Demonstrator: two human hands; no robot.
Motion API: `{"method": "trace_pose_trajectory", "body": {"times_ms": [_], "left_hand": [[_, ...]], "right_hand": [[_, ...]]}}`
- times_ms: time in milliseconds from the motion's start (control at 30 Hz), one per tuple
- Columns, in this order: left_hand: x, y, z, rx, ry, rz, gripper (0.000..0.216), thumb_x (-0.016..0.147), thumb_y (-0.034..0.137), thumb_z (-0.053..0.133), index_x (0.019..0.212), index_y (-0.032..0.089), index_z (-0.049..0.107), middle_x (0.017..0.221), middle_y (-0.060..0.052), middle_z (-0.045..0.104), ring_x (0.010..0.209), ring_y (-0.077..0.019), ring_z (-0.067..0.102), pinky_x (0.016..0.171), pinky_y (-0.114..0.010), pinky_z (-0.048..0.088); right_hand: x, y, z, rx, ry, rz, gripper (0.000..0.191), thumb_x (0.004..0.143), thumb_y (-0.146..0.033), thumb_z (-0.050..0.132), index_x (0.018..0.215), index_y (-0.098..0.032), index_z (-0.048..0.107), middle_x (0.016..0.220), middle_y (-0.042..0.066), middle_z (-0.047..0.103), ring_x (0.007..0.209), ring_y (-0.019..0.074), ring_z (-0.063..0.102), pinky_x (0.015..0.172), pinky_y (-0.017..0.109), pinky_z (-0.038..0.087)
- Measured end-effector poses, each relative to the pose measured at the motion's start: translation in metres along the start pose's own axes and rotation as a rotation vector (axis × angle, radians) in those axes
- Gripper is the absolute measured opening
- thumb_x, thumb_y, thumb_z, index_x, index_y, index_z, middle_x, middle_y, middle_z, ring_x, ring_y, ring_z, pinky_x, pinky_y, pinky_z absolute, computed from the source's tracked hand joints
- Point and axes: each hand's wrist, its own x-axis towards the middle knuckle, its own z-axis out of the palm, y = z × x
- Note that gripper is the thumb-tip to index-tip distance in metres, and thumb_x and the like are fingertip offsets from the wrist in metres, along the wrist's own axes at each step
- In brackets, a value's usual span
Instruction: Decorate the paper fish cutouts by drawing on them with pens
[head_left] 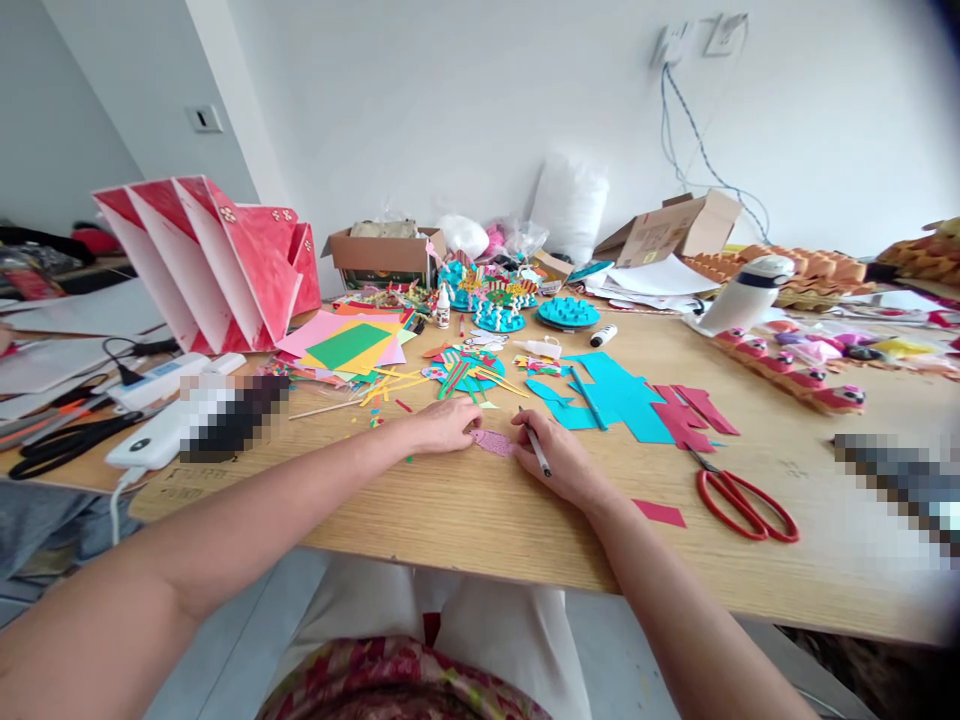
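Note:
A small pink patterned paper cut-out lies on the table between my hands; it looks fish-shaped. My left hand has its fingers closed at the cut-out's left end. In my right hand is a pen, slanted between the fingers, while the fingertips touch the cut-out's right edge. Just beyond are colourful paper strips, a blue paper fish and cut blue paper. Red-handled scissors lie to the right, near a red paper piece.
At the left stand a red-and-white folded cardboard piece and a power strip. Coloured sheets, a glue bottle and blue decorated discs sit farther back. A white bottle and an egg-carton strip are at right.

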Motion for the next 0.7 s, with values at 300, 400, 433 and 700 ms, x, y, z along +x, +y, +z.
{"method": "trace_pose_trajectory", "body": {"times_ms": [300,400,433,700], "left_hand": [[0.0068,0.0044,-0.0064,-0.095,-0.099,-0.102,0.007,0.080,0.017,0.060,0.086,0.013,0.061,0.092,-0.004,0.060,0.089,-0.0175,0.056,0.078,-0.030,0.046],[0.0068,0.0031,-0.0036,-0.141,-0.121,-0.120,0.017,0.088,0.028,0.057,0.094,0.012,0.059,0.097,-0.005,0.059,0.090,-0.0174,0.057,0.080,-0.036,0.048],[0.0069,0.0023,-0.0025,-0.158,-0.126,-0.125,0.020,0.089,0.030,0.056,0.097,0.012,0.059,0.099,-0.005,0.059,0.090,-0.0174,0.058,0.080,-0.037,0.049],[0.0093,-0.0012,0.0001,-0.293,-0.101,-0.139,0.030,0.091,0.032,0.054,0.115,0.014,0.053,0.113,-0.008,0.055,0.096,-0.0197,0.058,0.081,-0.039,0.051]], "right_hand": [[-0.0004,-0.0025,-0.0027,0.014,-0.015,0.013,0.024,0.071,-0.011,0.051,0.093,-0.020,0.047,0.072,0.001,0.057,0.066,0.0165,0.054,0.064,0.028,0.041],[-0.0006,-0.0027,-0.0020,0.024,-0.008,0.016,0.025,0.070,-0.010,0.050,0.093,-0.020,0.047,0.070,0.000,0.056,0.065,0.0162,0.053,0.063,0.028,0.041],[-0.0005,-0.0026,-0.0016,0.027,-0.004,0.016,0.025,0.070,-0.010,0.050,0.093,-0.020,0.047,0.070,0.000,0.056,0.065,0.0161,0.053,0.063,0.028,0.041],[0.0006,-0.0019,-0.0003,0.053,0.017,0.027,0.026,0.069,-0.010,0.051,0.092,-0.021,0.045,0.073,0.001,0.057,0.065,0.0161,0.055,0.062,0.028,0.041]]}}
